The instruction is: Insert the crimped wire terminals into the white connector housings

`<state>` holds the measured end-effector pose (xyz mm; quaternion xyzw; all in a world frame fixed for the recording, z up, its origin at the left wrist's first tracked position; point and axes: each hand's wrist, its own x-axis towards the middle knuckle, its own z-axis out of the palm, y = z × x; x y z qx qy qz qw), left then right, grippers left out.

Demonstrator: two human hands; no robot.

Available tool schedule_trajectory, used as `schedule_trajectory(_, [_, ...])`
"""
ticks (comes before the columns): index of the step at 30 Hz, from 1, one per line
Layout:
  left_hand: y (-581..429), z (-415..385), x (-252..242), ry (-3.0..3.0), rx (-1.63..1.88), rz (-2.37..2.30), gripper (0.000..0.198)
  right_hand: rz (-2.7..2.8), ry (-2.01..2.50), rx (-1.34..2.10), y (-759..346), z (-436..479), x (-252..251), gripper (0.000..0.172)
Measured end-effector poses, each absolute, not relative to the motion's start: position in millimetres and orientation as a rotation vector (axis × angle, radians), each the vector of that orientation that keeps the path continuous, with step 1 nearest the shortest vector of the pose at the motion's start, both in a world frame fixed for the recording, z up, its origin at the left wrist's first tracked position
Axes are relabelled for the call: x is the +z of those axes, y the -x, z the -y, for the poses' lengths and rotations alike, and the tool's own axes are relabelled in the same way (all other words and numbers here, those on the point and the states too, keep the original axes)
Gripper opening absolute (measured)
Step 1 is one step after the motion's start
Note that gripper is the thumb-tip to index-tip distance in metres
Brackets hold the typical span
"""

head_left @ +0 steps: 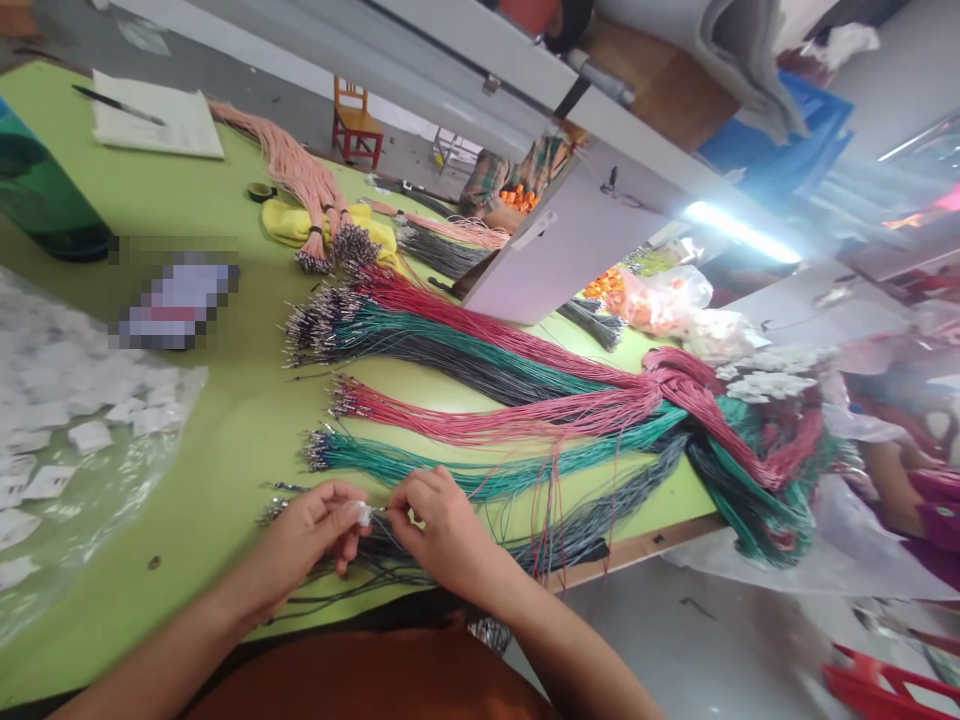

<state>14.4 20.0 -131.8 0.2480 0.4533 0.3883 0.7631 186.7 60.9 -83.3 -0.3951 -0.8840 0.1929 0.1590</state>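
My left hand (311,535) pinches a small white plastic connector (364,514) near the green table's front edge. My right hand (439,525) is closed beside it, fingertips pinched on a thin wire end at the connector. Under both hands lies a bundle of dark grey wires (570,525) with metal terminals. Just beyond them run a green wire bundle (420,465) and a red wire bundle (480,420), all laid across the table with terminal ends pointing left.
A clear bag of white connectors (67,440) lies at left. More red, green and grey bundles (450,335) and pink wires (300,175) lie farther back, with a notepad and pen (154,120). A white panel (555,250) overhangs the table. The table edge (645,545) drops off at right.
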Motion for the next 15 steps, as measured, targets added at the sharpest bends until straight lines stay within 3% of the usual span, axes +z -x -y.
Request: schedule_trajectory(15, [-15.2, -22.0, -132.5, -0.603, 0.820, -1.016, 0.037, 2.564, 0.984, 0.569, -189.5, -57.7, -92.5, 0.013])
